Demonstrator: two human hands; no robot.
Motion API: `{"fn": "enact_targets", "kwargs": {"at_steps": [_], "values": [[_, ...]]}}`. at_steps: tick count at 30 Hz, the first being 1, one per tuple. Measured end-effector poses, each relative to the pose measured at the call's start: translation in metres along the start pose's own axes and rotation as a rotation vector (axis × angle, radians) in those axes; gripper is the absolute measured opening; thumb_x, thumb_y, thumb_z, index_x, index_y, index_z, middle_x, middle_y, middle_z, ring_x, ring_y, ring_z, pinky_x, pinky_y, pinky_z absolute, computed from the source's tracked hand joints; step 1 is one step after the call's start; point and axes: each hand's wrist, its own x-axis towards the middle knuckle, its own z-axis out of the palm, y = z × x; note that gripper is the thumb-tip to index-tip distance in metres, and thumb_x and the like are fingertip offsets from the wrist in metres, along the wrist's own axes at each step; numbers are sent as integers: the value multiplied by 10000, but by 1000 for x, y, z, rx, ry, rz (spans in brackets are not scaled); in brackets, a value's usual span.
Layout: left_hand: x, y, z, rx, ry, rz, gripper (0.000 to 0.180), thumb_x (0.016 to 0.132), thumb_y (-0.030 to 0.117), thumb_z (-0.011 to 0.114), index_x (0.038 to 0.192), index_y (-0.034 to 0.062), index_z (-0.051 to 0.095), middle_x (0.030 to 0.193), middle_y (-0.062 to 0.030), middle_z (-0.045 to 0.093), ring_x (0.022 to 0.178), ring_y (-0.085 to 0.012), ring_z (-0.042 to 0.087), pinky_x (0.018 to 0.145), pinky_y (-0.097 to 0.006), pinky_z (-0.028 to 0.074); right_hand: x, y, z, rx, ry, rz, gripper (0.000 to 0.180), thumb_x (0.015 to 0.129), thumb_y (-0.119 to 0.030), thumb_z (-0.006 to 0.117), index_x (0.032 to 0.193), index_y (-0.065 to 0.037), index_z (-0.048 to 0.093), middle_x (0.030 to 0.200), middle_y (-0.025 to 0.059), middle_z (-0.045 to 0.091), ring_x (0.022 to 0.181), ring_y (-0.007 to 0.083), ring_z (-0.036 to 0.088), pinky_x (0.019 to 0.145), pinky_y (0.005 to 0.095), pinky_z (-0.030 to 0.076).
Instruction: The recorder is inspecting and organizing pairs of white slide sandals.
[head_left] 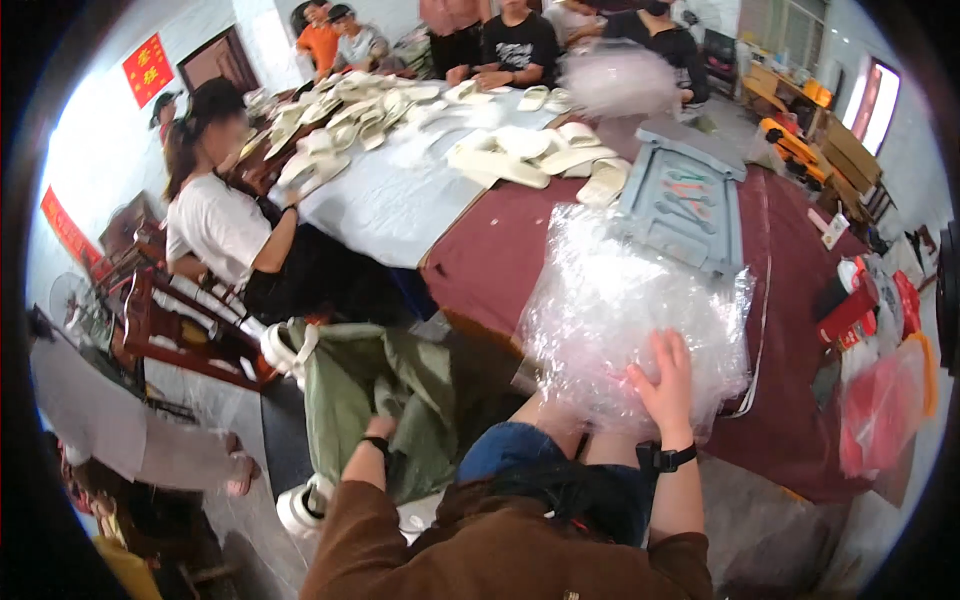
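My left hand (381,427) reaches into the mouth of a green woven sack (335,400) that stands at my left. Folds of the sack and shadow hide its fingers, so I cannot see whether they grip anything. Flat on a pile of clear plastic bags (610,300) at the table's near edge rests my right hand (665,385), fingers stretched and thumb apart. The bags spread over the maroon cloth (490,260) and hang partly over my lap. White slippers (285,350) show at the sack's upper left rim, and another white slipper (298,512) is below it.
A grey plastic board (690,205) lies beyond the bags. Many cream slippers (520,155) cover the table's far part. At left sits a person in a white shirt (215,230) near a wooden chair (180,330). Red and pink plastic bags (880,410) lie at right. Others stand across the table.
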Motion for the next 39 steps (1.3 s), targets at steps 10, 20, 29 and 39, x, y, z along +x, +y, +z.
{"fn": "enact_targets", "kwargs": {"at_steps": [10, 20, 29, 39], "values": [[15, 35, 19, -601, 36, -111, 516, 839, 347, 708, 1222, 3, 673, 1219, -259, 689, 1138, -433, 661, 963, -494, 544, 3, -5, -6, -81, 17, -2, 709, 855, -461, 764, 1444, -115, 571, 1555, 209, 430, 1434, 432, 387, 1169, 521, 339], [-68, 109, -304, -443, 632, 4, 522, 807, 499, 768, 1142, 100, 732, 1067, -177, 748, 1028, -362, 716, 846, -458, 576, 3, -4, -7, -71, 37, -19, 710, 855, -483, 757, 1433, -111, 578, 1531, 217, 451, 1415, 438, 400, 1159, 527, 351], [17, 282, -495, -752, 845, 606, 717, 797, 336, 824, 1375, 3, 561, 1285, -249, 642, 1199, -386, 620, 1015, -452, 507, 8, -4, -11, -47, 37, -18, 687, 855, -486, 757, 1388, -79, 607, 1485, 235, 488, 1359, 455, 450, 1135, 534, 376], [184, 376, -559, -138, 952, 438, 773, 837, 118, 705, 1517, 0, 356, 1575, -276, 336, 1462, -419, 355, 1115, -491, 454, 8, 1, -4, -91, -98, 53, 756, 916, -506, 695, 1519, -109, 467, 1584, 211, 381, 1450, 458, 336, 1173, 582, 293]]}}
